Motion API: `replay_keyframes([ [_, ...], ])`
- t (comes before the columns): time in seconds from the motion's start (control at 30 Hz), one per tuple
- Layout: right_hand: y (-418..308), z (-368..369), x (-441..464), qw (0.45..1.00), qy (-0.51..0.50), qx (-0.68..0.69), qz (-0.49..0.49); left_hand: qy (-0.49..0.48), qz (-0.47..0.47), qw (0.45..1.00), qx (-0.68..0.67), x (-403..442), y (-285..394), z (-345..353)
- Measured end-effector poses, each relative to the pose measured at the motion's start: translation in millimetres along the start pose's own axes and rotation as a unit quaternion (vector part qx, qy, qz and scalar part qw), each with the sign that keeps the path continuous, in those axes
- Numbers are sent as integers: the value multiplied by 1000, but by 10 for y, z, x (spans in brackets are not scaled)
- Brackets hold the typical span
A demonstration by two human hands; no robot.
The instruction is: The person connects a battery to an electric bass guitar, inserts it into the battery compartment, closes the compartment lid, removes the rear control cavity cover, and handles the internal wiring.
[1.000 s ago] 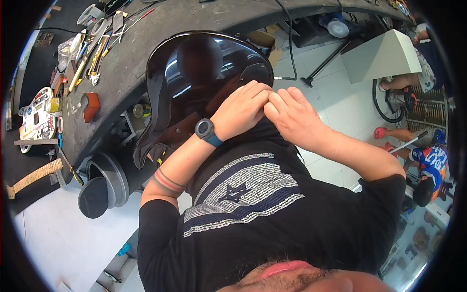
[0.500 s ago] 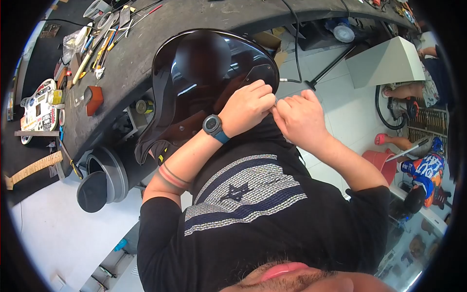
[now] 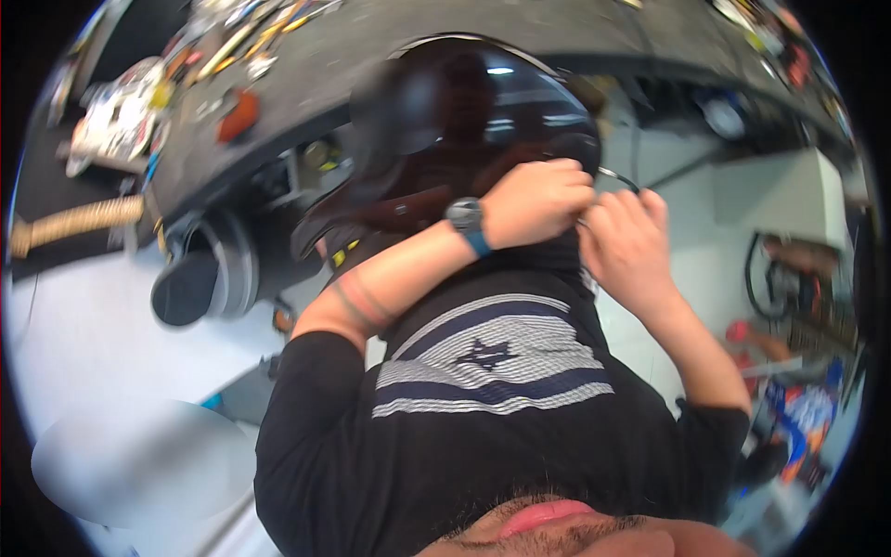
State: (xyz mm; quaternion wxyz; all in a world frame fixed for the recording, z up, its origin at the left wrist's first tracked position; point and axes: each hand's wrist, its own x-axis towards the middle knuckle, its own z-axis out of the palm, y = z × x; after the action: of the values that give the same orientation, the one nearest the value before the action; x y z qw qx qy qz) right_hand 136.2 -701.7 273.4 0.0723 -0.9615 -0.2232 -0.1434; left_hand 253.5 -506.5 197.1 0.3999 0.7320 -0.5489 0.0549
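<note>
A glossy black guitar body [image 3: 520, 111] lies between me and the workbench, with pale reflections on its face. My left hand [image 3: 540, 202], with a dark watch on the wrist, is closed over its near right edge. Right beside it, my right hand [image 3: 628, 249] is closed too, its fingers curled towards the left fingertips. Whatever is pinched between the fingers is too small and blurred to identify. A cable end [image 3: 608, 174] shows just above the hands.
A dark workbench [image 3: 362, 42] with scattered tools runs across the top. At the left are a guitar neck [image 3: 83, 223], a stickered body [image 3: 116, 121] and a grey bin [image 3: 232, 265]. A white box [image 3: 780, 195] and a blurred person [image 3: 803, 408] are at the right.
The view has shifted and blurred, so the guitar body and both hands appear further right. My hands stay close together at the body's edge, with the right one slightly lower relative to the left.
</note>
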Motion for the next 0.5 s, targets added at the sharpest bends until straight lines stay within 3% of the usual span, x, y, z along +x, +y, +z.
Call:
replay_keyframes([
  [0.2,-75,77,82,998,41,-2,48,59,10,998,23,-14,4,155],
  [0.33,59,205,-55,997,-40,20,70,58,21,998,33,-44,-1,170],
  [0.5,65,250,-63,999,8,39,1,65,-8,998,-2,-75,-4,176],
])
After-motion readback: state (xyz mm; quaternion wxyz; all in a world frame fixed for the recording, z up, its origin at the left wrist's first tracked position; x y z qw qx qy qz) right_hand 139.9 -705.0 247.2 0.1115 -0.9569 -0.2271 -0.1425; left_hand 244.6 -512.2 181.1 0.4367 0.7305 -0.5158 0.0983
